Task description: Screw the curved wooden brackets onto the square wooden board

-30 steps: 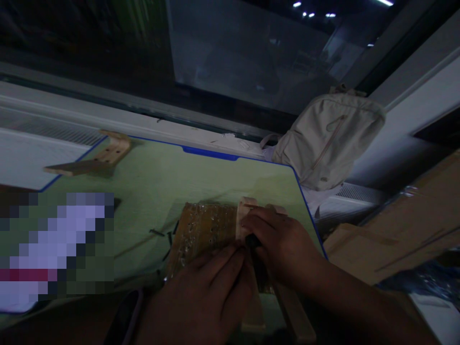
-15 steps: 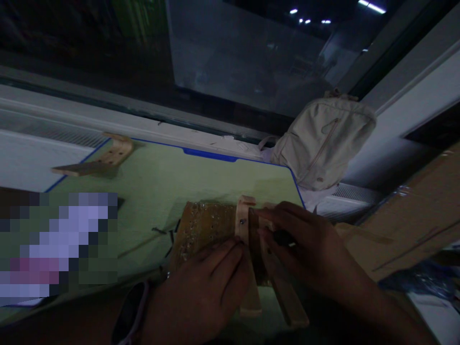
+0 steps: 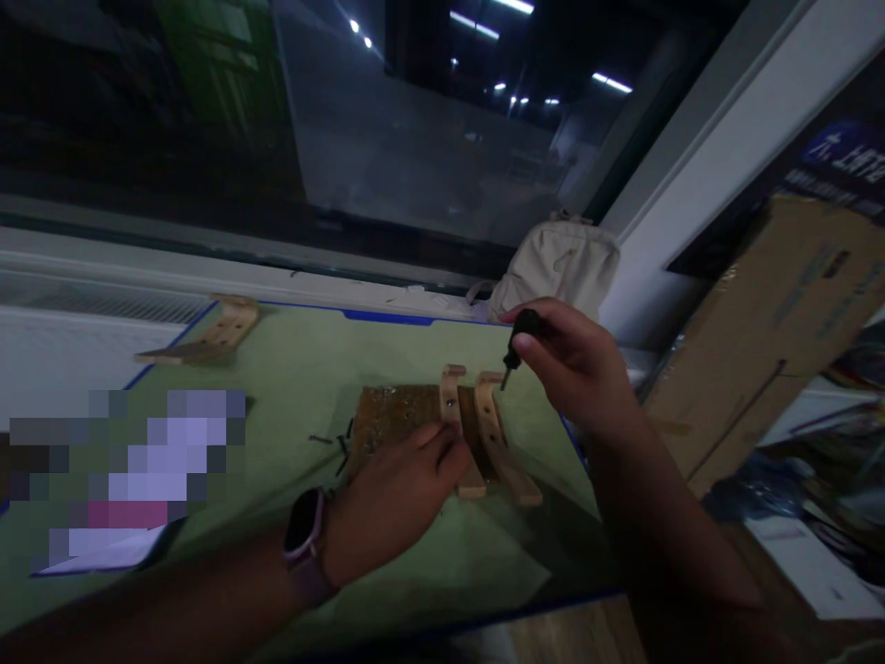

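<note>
My left hand point(image 3: 401, 493), with a watch on its wrist, lies flat with fingers stretched on a brown perforated board point(image 3: 391, 420) and touches the nearer of two pale wooden brackets point(image 3: 453, 433) fixed at the board's right edge. My right hand point(image 3: 577, 369) is raised above and to the right of the second bracket point(image 3: 501, 438), fingers closed round a small black screwdriver point(image 3: 517, 343) whose tip points down. Several dark screws point(image 3: 338, 443) lie on the green mat point(image 3: 290, 369) left of the board.
A third wooden bracket point(image 3: 207, 334) lies at the mat's far left corner. A beige backpack point(image 3: 557, 267) leans by the window beyond the mat. A cardboard box point(image 3: 774, 323) stands at the right. A blurred patch covers something on the left.
My right hand lifted the screwdriver off the brackets, up and to the right. The view pulled back and shifted. My left hand stayed on the board.
</note>
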The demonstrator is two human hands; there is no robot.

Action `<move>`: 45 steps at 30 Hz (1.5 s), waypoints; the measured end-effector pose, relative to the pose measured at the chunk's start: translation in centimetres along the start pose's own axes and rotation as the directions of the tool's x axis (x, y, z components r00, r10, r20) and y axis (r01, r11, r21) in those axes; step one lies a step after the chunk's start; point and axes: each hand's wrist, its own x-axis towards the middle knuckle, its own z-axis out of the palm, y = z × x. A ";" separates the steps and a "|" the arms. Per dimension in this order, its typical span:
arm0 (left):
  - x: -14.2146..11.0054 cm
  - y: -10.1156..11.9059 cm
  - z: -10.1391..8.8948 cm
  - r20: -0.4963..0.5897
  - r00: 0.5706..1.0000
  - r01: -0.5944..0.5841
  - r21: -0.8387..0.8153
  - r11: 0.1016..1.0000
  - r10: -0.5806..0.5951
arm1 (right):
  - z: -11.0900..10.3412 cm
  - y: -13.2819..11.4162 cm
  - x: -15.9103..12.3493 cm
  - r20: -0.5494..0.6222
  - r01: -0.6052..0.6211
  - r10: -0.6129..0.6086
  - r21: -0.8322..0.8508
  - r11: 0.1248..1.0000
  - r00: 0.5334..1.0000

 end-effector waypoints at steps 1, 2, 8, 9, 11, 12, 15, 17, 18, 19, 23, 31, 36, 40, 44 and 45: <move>0.2 0.0 -0.2 0.027 1.000 0.013 -0.019 1.000 -0.013 | 0.4 0.4 0.0 -0.031 -0.007 0.007 0.006 1.000 0.999; 0.4 0.0 -0.3 0.051 0.998 0.028 -0.043 0.999 -0.026 | 0.9 0.7 -0.1 -0.057 -0.014 0.015 0.011 1.000 0.998; 1.2 0.3 -1.1 0.087 0.995 0.051 -0.084 0.995 -0.044 | 3.5 2.8 -1.4 -0.212 -0.036 0.054 0.086 0.996 0.976; 1.2 0.3 -1.2 0.086 0.995 0.051 -0.081 0.995 -0.044 | 4.0 3.1 -1.7 -0.244 -0.029 0.055 0.109 0.994 0.968; 1.1 0.3 -1.0 0.080 0.996 0.055 -0.072 0.996 -0.049 | 4.8 3.7 -2.3 -0.318 -0.027 0.083 0.178 0.984 0.945; 1.0 0.3 -0.9 0.074 0.996 0.060 -0.066 0.996 -0.055 | 5.2 4.0 -2.6 -0.343 -0.034 0.107 0.214 0.976 0.933; 0.7 0.1 -0.5 0.061 0.996 0.066 -0.060 0.996 -0.062 | 6.3 4.6 -3.4 -0.395 -0.023 0.127 0.258 0.966 0.910; 0.6 0.1 -0.3 0.082 0.993 0.093 -0.105 0.990 -0.085 | 6.9 4.7 -3.8 -0.405 -0.001 0.110 0.259 0.966 0.908; 0.5 0.0 -0.3 0.089 0.991 0.106 -0.121 0.987 -0.096 | 7.1 4.7 -4.0 -0.407 0.012 0.093 0.248 0.969 0.909; 0.5 0.0 -0.3 0.093 0.990 0.115 -0.133 0.985 -0.103 | 7.3 4.7 -4.1 -0.406 0.024 0.073 0.229 0.973 0.911; 0.4 -0.1 0.1 0.072 0.994 0.089 -0.134 0.987 -0.080 | 7.3 4.7 -4.6 -0.426 0.071 -0.009 0.130 0.989 0.905; 0.2 -0.5 1.2 -0.070 0.997 -0.023 -0.122 0.992 0.014 | 6.8 4.5 -4.8 -0.439 0.088 -0.031 0.109 0.990 0.898; 0.2 -0.5 1.1 -0.049 0.999 -0.017 -0.137 0.990 0.011 | 6.9 4.2 -4.9 -0.415 0.085 -0.039 0.093 0.992 0.909; 0.1 -0.4 1.0 -0.030 1.000 -0.008 -0.133 0.991 0.004 | 6.7 4.1 -4.8 -0.369 0.081 -0.045 0.083 0.993 0.928; 0.2 -0.3 0.8 -0.030 1.000 -0.003 -0.147 0.989 -0.002 | 6.4 3.9 -4.3 -0.297 0.093 -0.064 0.086 0.992 0.953; 0.2 -0.3 0.7 -0.027 1.000 0.002 -0.145 0.989 -0.006 | 6.2 3.7 -4.0 -0.272 0.102 -0.071 0.101 0.990 0.960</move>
